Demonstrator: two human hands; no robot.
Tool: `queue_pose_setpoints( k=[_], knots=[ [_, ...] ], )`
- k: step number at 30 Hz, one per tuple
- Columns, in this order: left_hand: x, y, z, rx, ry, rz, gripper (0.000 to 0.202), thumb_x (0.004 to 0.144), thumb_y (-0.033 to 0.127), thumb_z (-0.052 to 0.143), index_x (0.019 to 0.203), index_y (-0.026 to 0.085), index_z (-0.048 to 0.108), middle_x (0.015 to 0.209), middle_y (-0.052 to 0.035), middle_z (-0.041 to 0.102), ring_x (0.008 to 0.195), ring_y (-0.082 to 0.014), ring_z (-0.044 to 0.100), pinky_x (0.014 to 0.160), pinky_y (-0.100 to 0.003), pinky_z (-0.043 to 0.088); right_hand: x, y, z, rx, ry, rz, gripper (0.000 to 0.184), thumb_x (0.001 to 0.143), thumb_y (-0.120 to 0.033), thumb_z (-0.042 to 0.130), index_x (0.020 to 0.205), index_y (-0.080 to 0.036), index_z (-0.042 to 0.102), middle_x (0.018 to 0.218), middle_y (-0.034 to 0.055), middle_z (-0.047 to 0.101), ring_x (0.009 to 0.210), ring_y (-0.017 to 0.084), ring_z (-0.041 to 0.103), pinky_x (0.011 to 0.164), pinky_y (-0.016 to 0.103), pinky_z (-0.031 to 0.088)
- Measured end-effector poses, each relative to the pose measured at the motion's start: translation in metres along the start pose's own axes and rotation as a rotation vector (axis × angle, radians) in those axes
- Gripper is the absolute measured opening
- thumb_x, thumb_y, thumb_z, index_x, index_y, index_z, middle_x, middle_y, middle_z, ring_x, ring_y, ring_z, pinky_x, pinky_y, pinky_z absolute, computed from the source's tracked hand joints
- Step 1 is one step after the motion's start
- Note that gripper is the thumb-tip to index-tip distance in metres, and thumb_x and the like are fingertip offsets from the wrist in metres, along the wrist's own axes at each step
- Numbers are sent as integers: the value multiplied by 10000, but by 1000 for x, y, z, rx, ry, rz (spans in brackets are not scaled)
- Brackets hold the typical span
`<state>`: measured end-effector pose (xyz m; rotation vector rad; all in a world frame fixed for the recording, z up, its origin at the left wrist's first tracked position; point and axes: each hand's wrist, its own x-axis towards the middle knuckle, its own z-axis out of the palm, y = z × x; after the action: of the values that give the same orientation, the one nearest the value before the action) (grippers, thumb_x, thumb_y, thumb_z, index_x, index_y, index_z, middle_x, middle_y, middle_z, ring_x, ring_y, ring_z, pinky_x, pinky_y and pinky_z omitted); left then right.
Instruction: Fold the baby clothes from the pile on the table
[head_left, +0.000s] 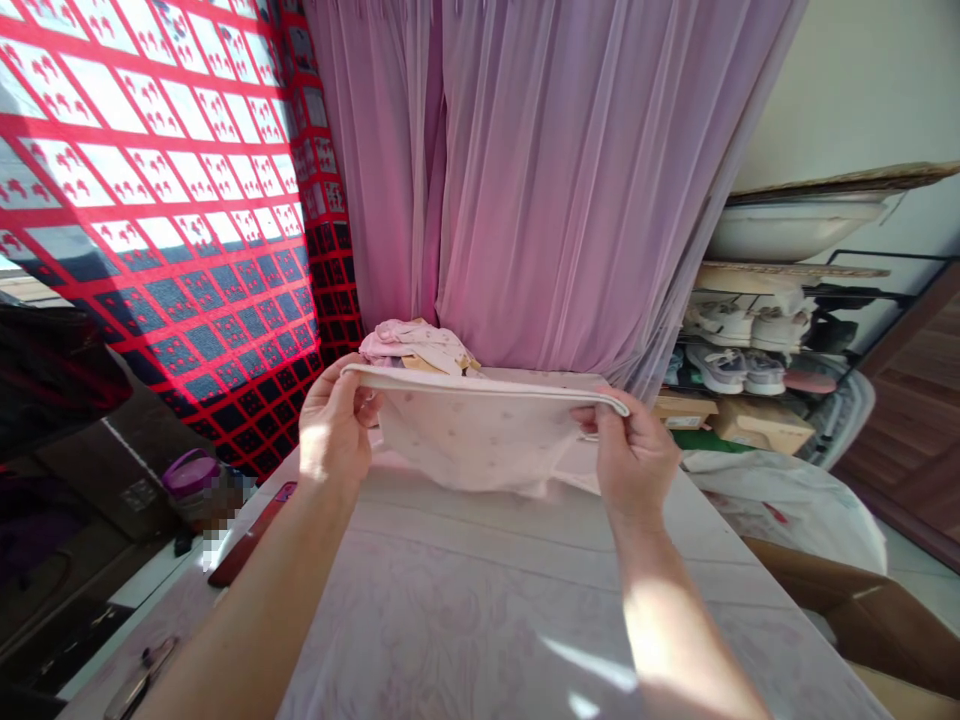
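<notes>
Stretched between my hands is a pale pink garment (472, 435) with small printed motifs. Its straight upper edge, like a waistband, is pulled nearly level above the table, and the lower part hangs down. My left hand (336, 420) pinches one end of this edge, thumb on the near side. At the other end, my right hand (636, 455) grips the corner with curled fingers. Beyond the garment, a small heap of pink printed clothes (416, 345) lies at the table's far side, partly hidden by the edge I hold.
Under my arms spreads a table with a pale marbled cover (450, 610). A dark red flat case (251, 540) and a metal tool (139, 685) lie at its left. Purple curtains (570, 180) hang behind. To the right are a shoe rack (750, 340) and an open cardboard box (862, 610).
</notes>
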<state>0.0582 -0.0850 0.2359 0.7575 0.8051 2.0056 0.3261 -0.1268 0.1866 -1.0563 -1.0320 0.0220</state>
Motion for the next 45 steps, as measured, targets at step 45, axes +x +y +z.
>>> queue_pose_setpoints(
  k=[45],
  knots=[
    [20,-116,-109,1960,-909,228,364,841,131,402,1107,203,640,1228,-121,615,1085,-278,585,896,-406,416,-25,164,-70,-1155,-750,97,383,764,-90,429,994,-259,684,1190,47,661,1101,218,579,950,373,398]
  ],
)
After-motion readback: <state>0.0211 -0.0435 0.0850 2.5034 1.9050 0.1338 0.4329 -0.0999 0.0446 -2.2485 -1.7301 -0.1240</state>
